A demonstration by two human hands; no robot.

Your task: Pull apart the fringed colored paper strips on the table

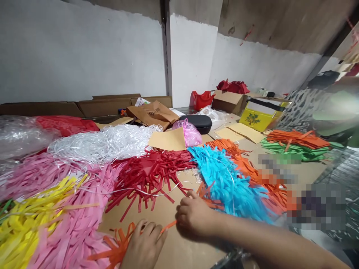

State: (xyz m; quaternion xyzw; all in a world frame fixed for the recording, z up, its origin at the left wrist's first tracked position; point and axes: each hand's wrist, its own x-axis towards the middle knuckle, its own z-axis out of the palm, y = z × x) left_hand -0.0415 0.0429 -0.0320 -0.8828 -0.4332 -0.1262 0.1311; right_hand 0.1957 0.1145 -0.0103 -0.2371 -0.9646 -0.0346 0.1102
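Note:
My left hand [144, 244] is at the bottom centre, its fingers curled over a fringed bunch of orange strips [116, 248]. A narrow orange strip [169, 225] runs from its fingers across to my right hand [195, 215]. The right hand is closed in a loose fist, its thumb side resting by the cardboard surface. Just behind it more orange strips [209, 194] spread out towards the blue fringe [224, 179]. What lies inside the right fist is mostly hidden, but the strip ends there.
Piles of red fringe [151, 164], pink fringe [86, 216] and yellow fringe [30, 213] surround the cardboard [182, 243]. Farther back are white string [106, 144], a black case [196, 122] and a yellow box [258, 114]. Another person [336, 112] appears blurred at right.

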